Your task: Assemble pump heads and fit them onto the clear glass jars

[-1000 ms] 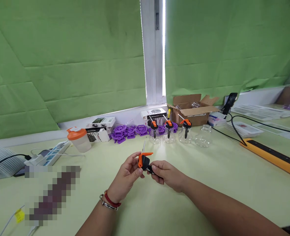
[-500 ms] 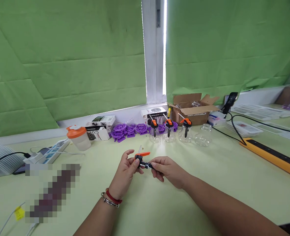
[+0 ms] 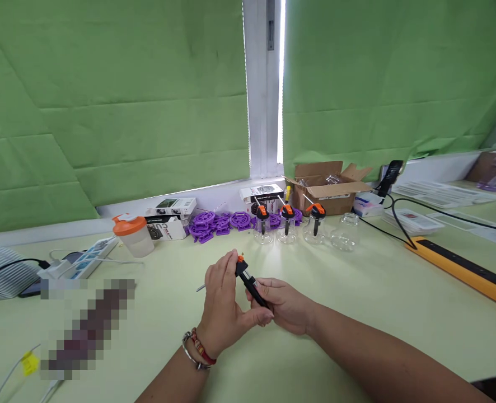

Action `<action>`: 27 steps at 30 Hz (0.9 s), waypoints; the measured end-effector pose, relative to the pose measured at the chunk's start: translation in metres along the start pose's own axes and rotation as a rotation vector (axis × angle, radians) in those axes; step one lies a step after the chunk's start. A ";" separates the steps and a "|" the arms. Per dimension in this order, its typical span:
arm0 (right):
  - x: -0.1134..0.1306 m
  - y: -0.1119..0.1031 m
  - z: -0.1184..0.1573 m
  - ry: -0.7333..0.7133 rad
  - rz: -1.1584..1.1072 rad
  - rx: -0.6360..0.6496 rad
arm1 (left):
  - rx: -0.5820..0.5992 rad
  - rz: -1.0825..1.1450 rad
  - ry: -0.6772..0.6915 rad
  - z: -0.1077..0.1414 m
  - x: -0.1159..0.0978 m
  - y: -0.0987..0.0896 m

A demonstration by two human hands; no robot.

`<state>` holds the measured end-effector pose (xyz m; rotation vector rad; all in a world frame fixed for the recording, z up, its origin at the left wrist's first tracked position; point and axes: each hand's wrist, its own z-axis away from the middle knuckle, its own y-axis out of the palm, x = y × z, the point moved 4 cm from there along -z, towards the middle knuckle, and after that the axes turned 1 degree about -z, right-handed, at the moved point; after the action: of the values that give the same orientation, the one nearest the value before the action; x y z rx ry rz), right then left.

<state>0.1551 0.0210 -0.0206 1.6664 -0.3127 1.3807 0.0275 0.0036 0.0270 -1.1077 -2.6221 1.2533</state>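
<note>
Both hands closed on one piece, a black-and-orange bottle top [image 3: 250, 285], above the near middle of the table [image 3: 399, 313]. Piece tilted: orange-tipped head far and left, black stem slanting near and right. Short stretch of bright metal shows between head and stem.

Right hand [image 3: 288, 307] grips the stem from the right, thumb along its side, fingers curled beneath. Left hand [image 3: 224, 305] wraps the head from the left, fingers bent over it, thumb stretched across toward the stem's near end, just beside the right hand's fingers. Exact finger contact on the hidden side: cannot tell. A thin metal tube [image 3: 200, 288] pokes out left, past the left hand's fingers. Red band and metal bangle on left wrist.

Beyond the hands, far middle: three clear glass bottles in a row, left [image 3: 263, 236], middle [image 3: 287, 235] and right [image 3: 314, 235], each upright with a similar black-and-orange top. Just right of them, a topless glass bottle [image 3: 344, 236].

Behind and left, a heap of purple parts [image 3: 206, 224]. Open cardboard box [image 3: 336, 201] behind the bottles. Orange-lidded cup [image 3: 134, 235] far left. Yellow-orange power strip [image 3: 462, 272] to the right.
</note>
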 end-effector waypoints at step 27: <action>-0.003 -0.004 -0.007 0.051 -0.032 -0.141 | 0.002 0.016 -0.154 0.004 0.002 0.020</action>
<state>0.1523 0.0272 -0.0250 1.5121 -0.3440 1.3438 0.0363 0.0107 0.0098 -1.0756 -2.7251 1.3975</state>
